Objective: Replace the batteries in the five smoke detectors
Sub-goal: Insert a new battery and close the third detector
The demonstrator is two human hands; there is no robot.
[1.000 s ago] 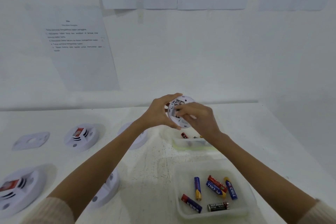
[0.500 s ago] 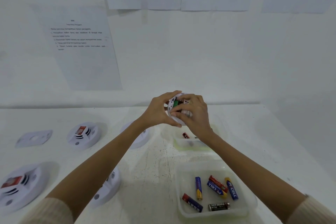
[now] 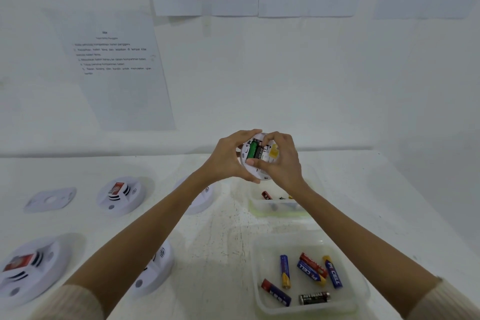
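While raised over the far side of the table [image 3: 220,231], gripped smoke detector [image 3: 262,172] by its left rim with left hand [image 3: 228,157], open back toward camera, green battery [image 3: 251,149] and black battery [image 3: 258,152] side by side in the bay, yellow tab [image 3: 274,151] just beside. Curled right hand [image 3: 285,163] round the detector's right side, thumb at lower end and forefinger at upper end of the black battery, hands close together. Logged four other detectors [image 3: 119,195] and loose cover plate [image 3: 50,200] lying on the left, near tray [image 3: 270,254] holding six loose batteries [image 3: 285,271], far tray [image 3: 275,209] partly hidden by right forearm.
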